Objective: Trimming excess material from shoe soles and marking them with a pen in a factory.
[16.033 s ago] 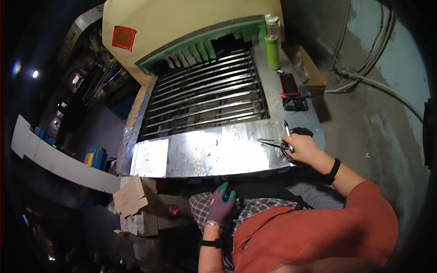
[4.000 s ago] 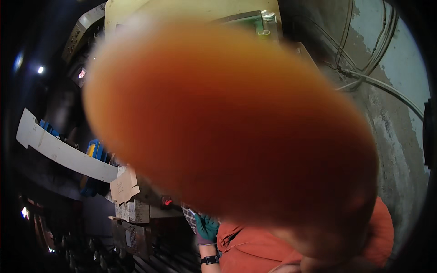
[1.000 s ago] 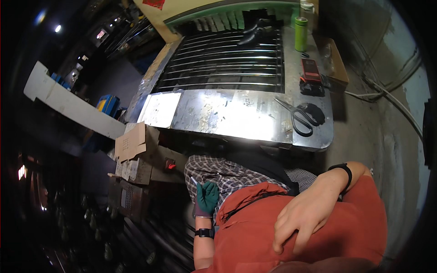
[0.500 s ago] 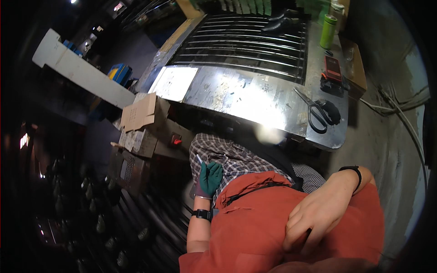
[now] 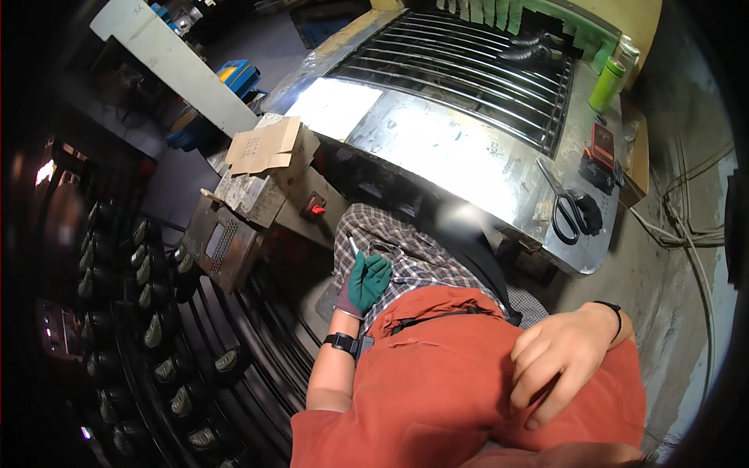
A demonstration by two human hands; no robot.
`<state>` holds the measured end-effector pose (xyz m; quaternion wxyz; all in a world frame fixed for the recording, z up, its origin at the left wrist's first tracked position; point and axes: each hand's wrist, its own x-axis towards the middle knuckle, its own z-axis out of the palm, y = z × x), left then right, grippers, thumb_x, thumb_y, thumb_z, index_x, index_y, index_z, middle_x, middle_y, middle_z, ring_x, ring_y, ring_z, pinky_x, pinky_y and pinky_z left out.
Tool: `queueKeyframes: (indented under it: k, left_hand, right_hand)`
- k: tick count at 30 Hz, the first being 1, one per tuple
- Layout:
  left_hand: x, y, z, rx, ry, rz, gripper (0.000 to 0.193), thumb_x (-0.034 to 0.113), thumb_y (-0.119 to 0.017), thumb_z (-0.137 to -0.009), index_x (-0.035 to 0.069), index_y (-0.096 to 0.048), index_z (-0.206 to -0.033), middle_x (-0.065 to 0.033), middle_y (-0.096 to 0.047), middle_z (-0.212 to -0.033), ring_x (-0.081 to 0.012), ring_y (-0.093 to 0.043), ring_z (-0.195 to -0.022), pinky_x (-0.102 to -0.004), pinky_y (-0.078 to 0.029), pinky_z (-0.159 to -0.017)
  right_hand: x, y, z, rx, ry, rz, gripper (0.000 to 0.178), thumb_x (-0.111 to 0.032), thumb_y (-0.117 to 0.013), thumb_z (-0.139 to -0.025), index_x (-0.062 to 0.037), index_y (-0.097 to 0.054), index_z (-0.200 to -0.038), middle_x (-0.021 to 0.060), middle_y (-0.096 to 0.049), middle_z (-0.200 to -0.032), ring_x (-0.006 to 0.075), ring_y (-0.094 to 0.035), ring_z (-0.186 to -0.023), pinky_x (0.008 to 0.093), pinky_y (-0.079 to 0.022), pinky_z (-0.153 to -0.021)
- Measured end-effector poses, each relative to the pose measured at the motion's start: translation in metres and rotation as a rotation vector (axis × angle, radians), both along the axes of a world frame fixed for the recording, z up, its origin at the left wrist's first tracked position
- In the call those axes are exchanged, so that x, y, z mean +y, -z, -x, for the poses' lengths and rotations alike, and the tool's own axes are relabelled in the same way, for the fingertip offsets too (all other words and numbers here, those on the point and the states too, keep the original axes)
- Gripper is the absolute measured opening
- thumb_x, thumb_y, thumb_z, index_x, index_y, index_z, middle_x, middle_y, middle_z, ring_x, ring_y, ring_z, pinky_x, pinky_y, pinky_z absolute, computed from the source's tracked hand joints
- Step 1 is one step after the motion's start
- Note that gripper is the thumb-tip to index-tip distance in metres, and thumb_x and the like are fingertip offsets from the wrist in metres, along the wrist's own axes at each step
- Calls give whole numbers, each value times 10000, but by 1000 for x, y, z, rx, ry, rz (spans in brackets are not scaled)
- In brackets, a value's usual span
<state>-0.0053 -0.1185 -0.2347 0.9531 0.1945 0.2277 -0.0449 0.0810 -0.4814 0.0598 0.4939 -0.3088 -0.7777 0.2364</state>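
My left hand [image 5: 368, 282], in a green-coated work glove, rests palm up at my lap on the checked cloth [image 5: 421, 253]. A slim pale stick [image 5: 353, 245] pokes out beside its thumb, its lower end hidden in the glove; I cannot make out its exact kind. My bare right hand [image 5: 558, 363] lies over the front of my red shirt [image 5: 437, 374]. Its fingers are loosely bent and apart, with nothing seen in them. Black bands circle both wrists.
Ahead stands a metal bench [image 5: 460, 168] with a barred grate [image 5: 468, 70]. Black-handled scissors [image 5: 566, 214], a red-and-black box [image 5: 601, 146] and a green bottle [image 5: 607, 86] sit at its right. Cardboard [image 5: 264, 147] lies left. Racks of dark shoe-like pieces [image 5: 156, 331] fill the lower left.
The view has shifted, and the bench sits higher and farther right. My right hand's fingers have loosened and spread on the shirt. My left hand keeps its pose with the stick.
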Motion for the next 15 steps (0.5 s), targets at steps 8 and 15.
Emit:
queueKeyframes:
  k: [8, 15]
  left_hand:
    - [2, 5, -2, -35, -10, 60, 383, 357, -576, -985, -5, -654, -1084, -157, -690, -1103, -304, -646, -1085, -424, -512, -996]
    - [4, 1, -4, -32, -22, 40, 430, 382, -558, -991, -12, -619, -1151, -145, -689, -1075, -295, -657, -1055, -420, -525, -983]
  right_hand:
    - [4, 14, -20, 27, 157, 56, 157, -128, -608, -951, -77, -738, -1022, 55, -679, -964, 205, -632, -765, 324, -433, -614]
    - [25, 56, -33, -71, 662, 406, 123, -101, -686, -875, -57, -692, -990, 87, -654, -894, 279, -639, -820, 374, -508, -706]
